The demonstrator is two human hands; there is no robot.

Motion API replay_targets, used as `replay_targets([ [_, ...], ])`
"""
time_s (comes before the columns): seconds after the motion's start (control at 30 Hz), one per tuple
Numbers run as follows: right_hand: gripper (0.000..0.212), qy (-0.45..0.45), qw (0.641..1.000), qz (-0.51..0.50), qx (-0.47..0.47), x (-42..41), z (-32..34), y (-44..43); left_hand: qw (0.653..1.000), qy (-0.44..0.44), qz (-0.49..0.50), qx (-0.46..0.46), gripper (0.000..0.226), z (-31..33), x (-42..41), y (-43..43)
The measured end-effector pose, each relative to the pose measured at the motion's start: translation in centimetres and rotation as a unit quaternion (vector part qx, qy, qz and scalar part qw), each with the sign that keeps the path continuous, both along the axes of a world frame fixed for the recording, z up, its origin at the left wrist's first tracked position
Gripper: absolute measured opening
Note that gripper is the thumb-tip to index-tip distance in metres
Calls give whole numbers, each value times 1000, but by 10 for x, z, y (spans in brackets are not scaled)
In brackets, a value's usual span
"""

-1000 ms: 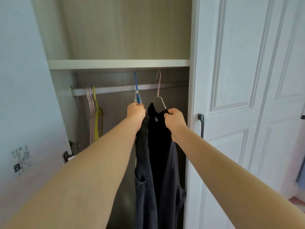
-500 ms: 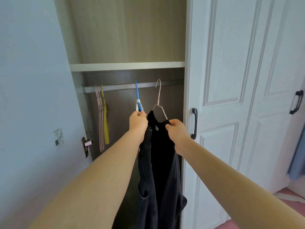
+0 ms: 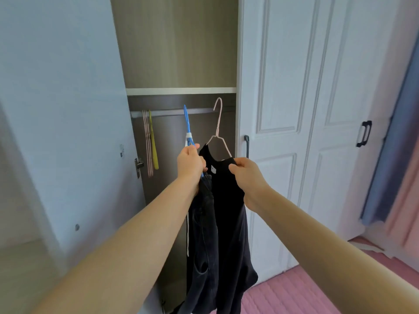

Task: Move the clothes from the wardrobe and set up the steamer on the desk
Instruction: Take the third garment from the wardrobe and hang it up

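Both arms reach toward the open wardrobe. My left hand (image 3: 190, 162) is shut on a blue hanger (image 3: 188, 128) that carries dark grey trousers (image 3: 202, 234). My right hand (image 3: 246, 172) grips the shoulder of a black top (image 3: 229, 214) on a pink wire hanger (image 3: 218, 128). Both hangers are in front of the hanging rail (image 3: 167, 113), their hooks free of it, and the two garments hang side by side between my forearms. No steamer or desk is in view.
Several empty pink and yellow hangers (image 3: 150, 143) hang at the rail's left end. The open wardrobe door (image 3: 68, 123) stands at the left; shut white doors (image 3: 283, 109) with dark handles are at the right. A pink rug (image 3: 292, 291) covers the floor, and a blue curtain (image 3: 390, 155) hangs far right.
The view has pulled back from the wardrobe and shifted right. Both hands have drawn the hangers with their clothes out, away from the rail.
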State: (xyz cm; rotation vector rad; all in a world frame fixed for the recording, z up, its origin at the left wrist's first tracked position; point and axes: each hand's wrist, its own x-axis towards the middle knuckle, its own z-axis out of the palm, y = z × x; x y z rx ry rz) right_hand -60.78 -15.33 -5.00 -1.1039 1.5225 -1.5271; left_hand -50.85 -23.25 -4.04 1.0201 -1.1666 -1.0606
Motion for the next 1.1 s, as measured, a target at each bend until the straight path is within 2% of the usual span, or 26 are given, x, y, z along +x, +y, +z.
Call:
replay_targets([
  [0.1, 18, 4, 1000, -6, -12, 4, 6, 39, 999, 29, -33, -2, 27, 8, 10, 35],
  [0.23, 17, 19, 999, -13, -26, 11, 16, 85, 980, 159, -90, 75, 26, 25, 24, 79],
  [0.33, 17, 35, 999, -19, -27, 20, 27, 115, 965, 200, -137, 101, 26, 33, 36, 111],
  [0.5, 19, 50, 998, -15, -30, 38, 36, 162, 951, 207, -205, 104, 21, 43, 65, 161],
  [0.6, 18, 57, 998, -15, -33, 55, 41, 190, 929, 207, -281, 126, 19, 48, 88, 192],
  [0.73, 18, 53, 998, -16, -36, 81, 44, 229, 907, 181, -356, 132, 32, 49, 122, 231],
  [0.83, 19, 50, 998, -20, -30, 101, 42, 262, 903, 154, -381, 127, 28, 44, 145, 262],
  [0.93, 21, 58, 998, -21, -23, 121, 35, 300, 884, 178, -407, 144, 21, 36, 163, 293],
  [1.1, 18, 65, 998, -7, 1, 147, 24, 362, 864, 212, -426, 167, 24, 19, 188, 343],
])
